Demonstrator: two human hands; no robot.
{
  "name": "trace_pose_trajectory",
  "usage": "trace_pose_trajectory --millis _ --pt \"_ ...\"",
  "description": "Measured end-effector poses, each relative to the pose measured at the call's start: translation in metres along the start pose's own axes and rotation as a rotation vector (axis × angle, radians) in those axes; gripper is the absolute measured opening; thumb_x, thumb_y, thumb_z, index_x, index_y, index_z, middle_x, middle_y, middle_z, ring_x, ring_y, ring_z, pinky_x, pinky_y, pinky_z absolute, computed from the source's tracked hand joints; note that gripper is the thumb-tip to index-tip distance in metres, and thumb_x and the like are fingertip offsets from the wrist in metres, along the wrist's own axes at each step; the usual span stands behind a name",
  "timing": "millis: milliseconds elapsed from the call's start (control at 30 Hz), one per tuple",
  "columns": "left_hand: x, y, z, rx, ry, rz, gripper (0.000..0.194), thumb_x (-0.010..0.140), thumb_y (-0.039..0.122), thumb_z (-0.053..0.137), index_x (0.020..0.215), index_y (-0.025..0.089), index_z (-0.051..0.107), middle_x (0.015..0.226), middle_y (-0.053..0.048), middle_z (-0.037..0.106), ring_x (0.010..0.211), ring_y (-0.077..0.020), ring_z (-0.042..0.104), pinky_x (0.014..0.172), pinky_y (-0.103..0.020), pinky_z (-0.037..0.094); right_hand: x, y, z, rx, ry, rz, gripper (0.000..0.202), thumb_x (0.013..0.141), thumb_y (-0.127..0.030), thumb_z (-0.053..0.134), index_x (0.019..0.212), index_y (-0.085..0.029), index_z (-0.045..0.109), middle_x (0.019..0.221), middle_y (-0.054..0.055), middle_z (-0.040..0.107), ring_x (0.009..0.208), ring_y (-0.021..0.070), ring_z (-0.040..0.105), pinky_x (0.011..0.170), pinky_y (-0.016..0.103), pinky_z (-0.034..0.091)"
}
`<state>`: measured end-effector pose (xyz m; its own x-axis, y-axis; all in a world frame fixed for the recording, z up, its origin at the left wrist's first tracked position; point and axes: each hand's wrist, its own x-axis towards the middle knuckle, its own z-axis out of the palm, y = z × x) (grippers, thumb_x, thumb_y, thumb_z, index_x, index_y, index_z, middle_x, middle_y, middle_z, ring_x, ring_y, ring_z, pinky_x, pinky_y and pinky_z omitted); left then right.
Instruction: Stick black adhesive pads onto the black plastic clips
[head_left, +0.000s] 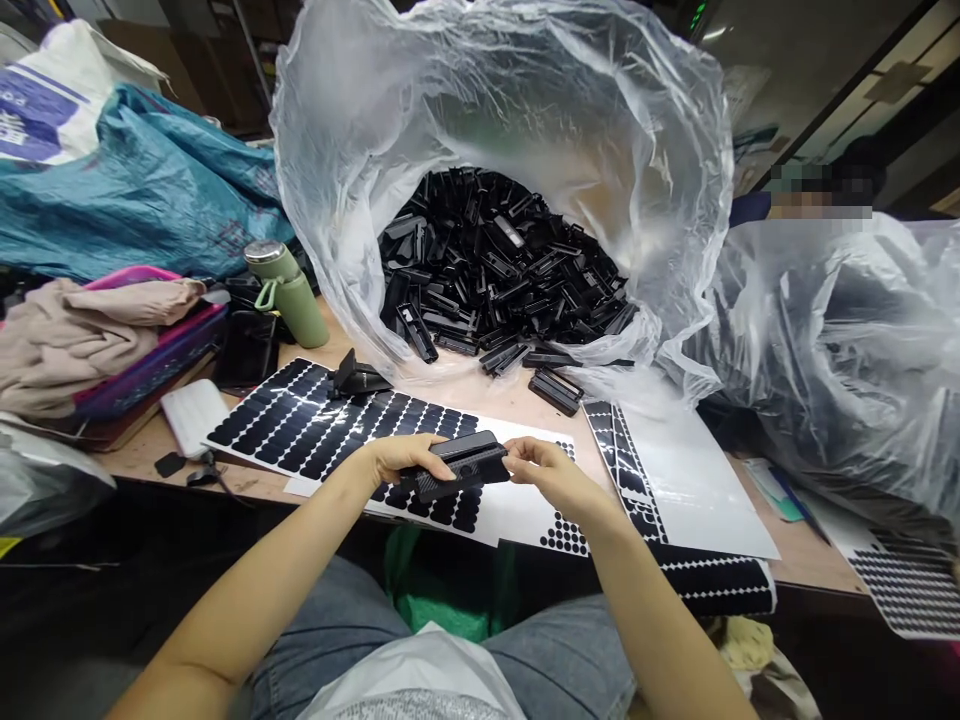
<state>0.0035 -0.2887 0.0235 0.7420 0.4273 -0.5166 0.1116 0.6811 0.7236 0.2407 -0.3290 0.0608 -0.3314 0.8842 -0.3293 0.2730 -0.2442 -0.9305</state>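
Note:
My left hand [412, 458] is closed around the left end of a black plastic part [469, 463], thumb on its near side. The part is long and boxy, with a slot along its top and a patterned near face. At its right end, my right hand [544, 473] has its thumb and fingertips pinched together against the part; whether a small piece is also between them I cannot make out. Beneath the hands lie a sheet of black oblong stickers [300, 425] and a sheet with small round black stickers [566, 535].
A large clear plastic bag [330, 150] opens toward me, full of black plastic parts [495, 260]. Loose parts [556, 390] lie at its mouth. A green flask [296, 300] and a white device [193, 415] stand or lie left. More sticker sheets [697, 470] lie right. Another person [825, 195] is behind bags.

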Motion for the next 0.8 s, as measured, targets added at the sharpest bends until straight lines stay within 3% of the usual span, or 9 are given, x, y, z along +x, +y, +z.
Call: trace_pose_trajectory --millis 167,800 --pt "0.000 0.004 0.004 0.036 -0.052 -0.029 0.037 0.056 0.011 0.070 0.092 0.015 0.061 0.076 -0.003 0.068 0.060 -0.0147 0.064 0.046 -0.020 0.050 -0.007 -0.007 0.000 -0.052 -0.023 0.034 0.024 0.072 -0.041 0.057 0.071 -0.018 0.051 0.072 -0.001 0.050 0.070 0.0137 0.052 0.073 0.034 0.040" --pt "0.003 0.005 0.016 0.100 -0.055 -0.029 0.034 0.056 0.012 0.070 0.088 0.016 0.061 0.079 -0.003 0.067 0.064 -0.0161 0.063 0.055 -0.024 0.052 -0.021 -0.003 0.004 -0.237 0.104 0.014 0.021 0.076 -0.039 0.050 0.071 -0.019 0.050 0.076 0.001 0.056 0.070 0.0163 0.059 0.063 0.028 0.042"
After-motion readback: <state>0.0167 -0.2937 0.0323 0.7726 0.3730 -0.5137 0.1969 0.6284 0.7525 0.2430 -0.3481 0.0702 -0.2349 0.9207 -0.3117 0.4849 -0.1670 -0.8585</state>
